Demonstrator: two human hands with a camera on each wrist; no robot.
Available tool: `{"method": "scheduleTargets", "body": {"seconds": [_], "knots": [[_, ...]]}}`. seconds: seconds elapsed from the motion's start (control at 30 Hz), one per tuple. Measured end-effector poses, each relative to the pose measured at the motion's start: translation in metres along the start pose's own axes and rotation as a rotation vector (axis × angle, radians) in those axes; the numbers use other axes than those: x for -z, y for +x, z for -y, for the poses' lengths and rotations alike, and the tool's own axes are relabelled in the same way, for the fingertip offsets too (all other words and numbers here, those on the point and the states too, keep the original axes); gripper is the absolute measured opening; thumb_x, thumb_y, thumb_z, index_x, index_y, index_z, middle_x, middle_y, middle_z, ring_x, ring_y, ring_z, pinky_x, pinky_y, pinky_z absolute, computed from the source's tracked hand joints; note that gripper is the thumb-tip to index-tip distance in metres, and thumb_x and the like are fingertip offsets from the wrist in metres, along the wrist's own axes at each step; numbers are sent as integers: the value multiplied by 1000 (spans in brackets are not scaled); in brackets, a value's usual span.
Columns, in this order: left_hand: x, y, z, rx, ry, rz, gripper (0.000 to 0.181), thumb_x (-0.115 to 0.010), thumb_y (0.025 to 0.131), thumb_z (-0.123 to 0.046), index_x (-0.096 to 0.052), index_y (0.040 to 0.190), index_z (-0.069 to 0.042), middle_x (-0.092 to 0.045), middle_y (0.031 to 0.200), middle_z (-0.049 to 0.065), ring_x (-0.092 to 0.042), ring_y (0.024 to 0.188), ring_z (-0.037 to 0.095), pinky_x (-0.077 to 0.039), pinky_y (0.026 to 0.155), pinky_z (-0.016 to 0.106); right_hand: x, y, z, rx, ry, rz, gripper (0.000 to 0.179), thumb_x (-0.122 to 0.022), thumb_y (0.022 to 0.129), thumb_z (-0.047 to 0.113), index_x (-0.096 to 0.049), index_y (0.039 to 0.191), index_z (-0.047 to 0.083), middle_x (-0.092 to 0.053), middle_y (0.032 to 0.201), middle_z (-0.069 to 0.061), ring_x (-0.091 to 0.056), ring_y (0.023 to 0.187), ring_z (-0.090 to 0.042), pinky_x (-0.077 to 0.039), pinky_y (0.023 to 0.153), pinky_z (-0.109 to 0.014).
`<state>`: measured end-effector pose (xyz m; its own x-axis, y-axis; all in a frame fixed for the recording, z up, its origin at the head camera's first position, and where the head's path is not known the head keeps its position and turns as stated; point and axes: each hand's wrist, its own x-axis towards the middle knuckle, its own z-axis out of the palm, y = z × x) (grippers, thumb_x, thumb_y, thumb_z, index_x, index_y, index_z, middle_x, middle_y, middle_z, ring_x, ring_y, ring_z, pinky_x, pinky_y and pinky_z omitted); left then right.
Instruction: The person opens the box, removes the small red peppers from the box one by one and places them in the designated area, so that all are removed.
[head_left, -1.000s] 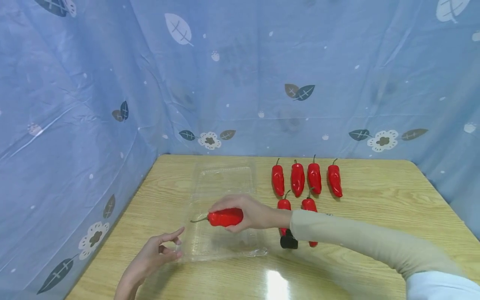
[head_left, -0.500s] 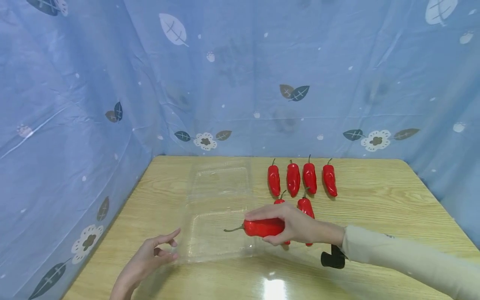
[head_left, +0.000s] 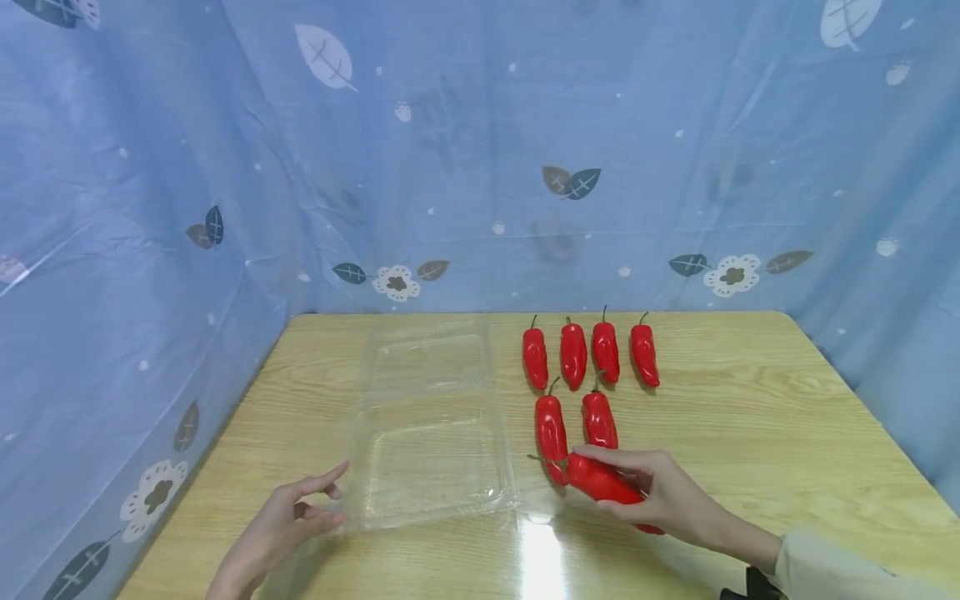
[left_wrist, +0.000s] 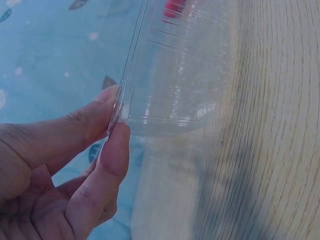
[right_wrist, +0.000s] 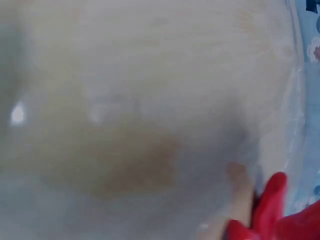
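My left hand [head_left: 279, 521] is at the near left corner of a clear plastic clamshell box [head_left: 360, 467], which lies with its lid folded back. In the left wrist view, thumb and finger pinch the rim of the box [left_wrist: 162, 120]. My right hand [head_left: 671, 498] grips a red pepper [head_left: 603, 482] from above, its green stem pointing left, right of the box. That stem overlaps the lower end of a red pepper [head_left: 551, 429] on the table; another pepper [head_left: 600, 421] lies beside it. Red pepper tips [right_wrist: 272, 200] show at the lower right of the right wrist view.
Behind those two, several more red peppers [head_left: 573, 357] lie in a row with stems pointing away. The wooden table [head_left: 712, 417] is bordered by a blue patterned cloth [head_left: 480, 150] at the back and sides. A bright reflection falls near the front.
My right hand has carried the red pepper from over the box to the right and toward me, beside the other peppers. My left hand stays at the box's corner. The head view has shifted slightly.
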<state>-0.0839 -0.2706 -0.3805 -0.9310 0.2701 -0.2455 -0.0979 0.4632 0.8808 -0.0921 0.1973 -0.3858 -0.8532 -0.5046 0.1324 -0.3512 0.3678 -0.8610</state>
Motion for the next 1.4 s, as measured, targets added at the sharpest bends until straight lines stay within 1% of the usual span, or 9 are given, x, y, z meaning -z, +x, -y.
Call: {"method": "scheduleTargets", "body": {"seconds": [0.17, 0.23, 0.37, 0.5, 0.6, 0.73, 0.9, 1.17, 1.4], "knots": [[2, -1, 2, 6, 0, -6, 68, -70, 87, -11, -35, 143, 4, -47, 111, 13, -47, 67, 8, -51, 69, 26, 0, -10, -8, -198, 30, -261, 62, -77, 81, 11, -51, 137, 1, -53, 131, -24, -56, 109, -43, -56, 75, -33], [2, 0, 3, 9, 0, -8, 68, -70, 86, -11, -35, 143, 4, -47, 111, 12, -48, 67, 8, -51, 69, 26, 1, -11, -10, -286, 37, -348, 65, -76, 82, 12, -47, 139, -1, -50, 136, -25, -53, 116, -45, -55, 78, -34], [1, 0, 4, 14, 5, -5, 69, -70, 86, -12, -36, 144, 3, -47, 111, 12, -48, 69, 9, -50, 69, 26, 6, -8, -15, -395, 54, -451, 69, -72, 87, 17, -38, 144, -1, -43, 142, -24, -46, 125, -42, -49, 86, -35], [1, 0, 3, 3, 10, -2, 69, -70, 86, -12, -35, 144, 3, -46, 111, 12, -49, 69, 9, -50, 69, 26, 9, -1, -21, -485, 85, -517, 69, -69, 90, 18, -32, 146, 2, -38, 142, -24, -44, 127, -40, -43, 91, -32], [1, 0, 1, -13, 16, 0, 69, -70, 86, -13, -35, 143, 4, -46, 111, 12, -49, 68, 8, -50, 69, 27, 9, 5, -27, -546, 82, -542, 69, -68, 91, 19, -29, 145, 2, -36, 141, -24, -44, 126, -41, -42, 94, -35], [1, 0, 1, -19, 22, -7, 69, -70, 86, -13, -36, 143, 4, -47, 111, 13, -49, 68, 8, -49, 67, 27, 8, 10, -36, -579, 74, -550, 68, -67, 92, 18, -27, 144, 1, -34, 142, -26, -41, 128, -44, -40, 96, -44], [-1, -2, 2, -5, 31, -22, 69, -71, 85, -14, -38, 143, 3, -48, 112, 14, -48, 67, 8, -46, 61, 27, 7, 16, -44, -574, 76, -559, 67, -67, 91, 15, -27, 143, -1, -32, 142, -26, -39, 129, -46, -40, 97, -48], [-1, -2, 3, 18, 40, -33, 68, -71, 85, -14, -39, 143, 1, -48, 113, 13, -48, 69, 9, -45, 60, 27, 7, 26, -50, -561, 73, -574, 64, -66, 91, 10, -29, 141, -3, -34, 142, -25, -36, 132, -44, -39, 98, -48], [-3, -2, 1, 25, 39, -46, 67, -71, 85, -14, -40, 143, 0, -48, 112, 13, -47, 68, 9, -41, 56, 25, 5, 32, -52, -612, 46, -566, 67, -67, 90, 11, -28, 142, -5, -33, 142, -28, -33, 131, -46, -36, 101, -53]]}}
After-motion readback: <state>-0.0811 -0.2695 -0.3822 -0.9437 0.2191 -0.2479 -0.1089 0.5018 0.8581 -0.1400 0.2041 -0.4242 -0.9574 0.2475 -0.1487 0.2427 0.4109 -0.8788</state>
